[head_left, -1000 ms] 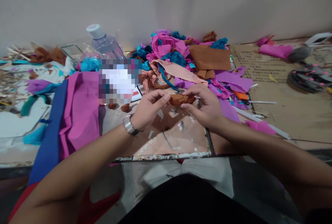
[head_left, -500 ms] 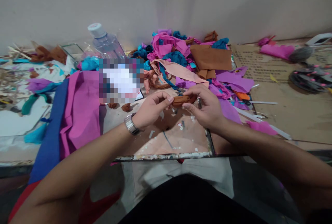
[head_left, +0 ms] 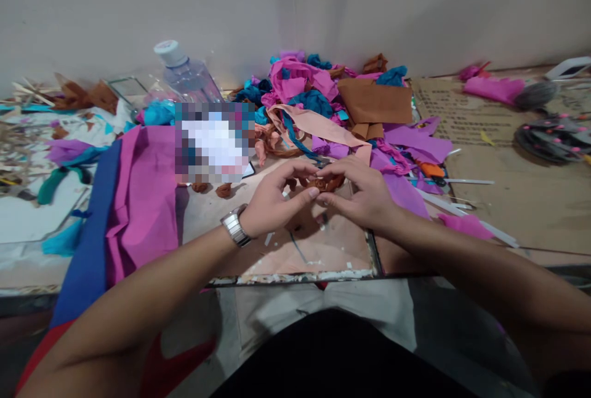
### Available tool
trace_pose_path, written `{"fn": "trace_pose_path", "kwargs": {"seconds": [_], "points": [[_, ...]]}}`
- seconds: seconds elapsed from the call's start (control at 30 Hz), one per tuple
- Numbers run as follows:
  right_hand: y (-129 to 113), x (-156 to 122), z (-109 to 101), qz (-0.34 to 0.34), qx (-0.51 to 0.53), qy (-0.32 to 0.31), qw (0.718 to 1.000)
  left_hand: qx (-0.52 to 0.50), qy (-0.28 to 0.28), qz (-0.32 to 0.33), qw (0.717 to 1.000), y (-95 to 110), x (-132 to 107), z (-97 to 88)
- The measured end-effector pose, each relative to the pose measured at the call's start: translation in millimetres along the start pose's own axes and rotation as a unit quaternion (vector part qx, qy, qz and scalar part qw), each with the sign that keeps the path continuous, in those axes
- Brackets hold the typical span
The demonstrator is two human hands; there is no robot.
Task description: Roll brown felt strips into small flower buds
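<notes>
Between my two hands is a crumpled strip of brown crepe paper (head_left: 329,184), partly hidden by fingers. My left hand (head_left: 282,198), with a metal watch on its wrist, pinches the strip's left part between thumb and curled fingers. From the other side my right hand (head_left: 357,192) closes on the same paper, and the thumbs nearly meet. Both hands are just above the table (head_left: 318,256). Two small crumpled brown paper balls (head_left: 224,190) lie left of my left hand, below a phone whose screen is blurred out (head_left: 212,146).
Behind my hands rises a heap of pink, blue, purple and brown paper scraps (head_left: 314,90). A clear bottle (head_left: 191,78) with a white cap stands at the back left. Large pink paper (head_left: 154,195) drapes on the left. Cardboard (head_left: 503,201) and white sticks lie right.
My hands have come closer together. The brown strip, stretched out between them before, is now bunched up and more covered by the fingers.
</notes>
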State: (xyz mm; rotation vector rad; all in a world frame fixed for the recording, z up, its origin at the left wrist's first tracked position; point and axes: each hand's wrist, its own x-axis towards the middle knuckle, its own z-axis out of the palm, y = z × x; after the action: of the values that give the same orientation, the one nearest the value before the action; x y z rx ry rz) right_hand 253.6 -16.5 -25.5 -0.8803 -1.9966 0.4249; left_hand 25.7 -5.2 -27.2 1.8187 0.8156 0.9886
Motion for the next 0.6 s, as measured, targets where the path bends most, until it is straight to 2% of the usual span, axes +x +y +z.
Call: {"fn": "trace_pose_path", "kwargs": {"seconds": [0.27, 0.6], "points": [[-5.7, 1.3, -0.6, 0.040, 0.046, 0.009, 0.998, -0.047, 0.025, -0.016, 0.998, 2.2, 0.0, 0.1], [-7.8, 1.3, -2.1, 0.069, 0.101, -0.003, 0.993, -0.051, 0.006, -0.024, 0.998, 3.7, 1.3, -4.1]]}}
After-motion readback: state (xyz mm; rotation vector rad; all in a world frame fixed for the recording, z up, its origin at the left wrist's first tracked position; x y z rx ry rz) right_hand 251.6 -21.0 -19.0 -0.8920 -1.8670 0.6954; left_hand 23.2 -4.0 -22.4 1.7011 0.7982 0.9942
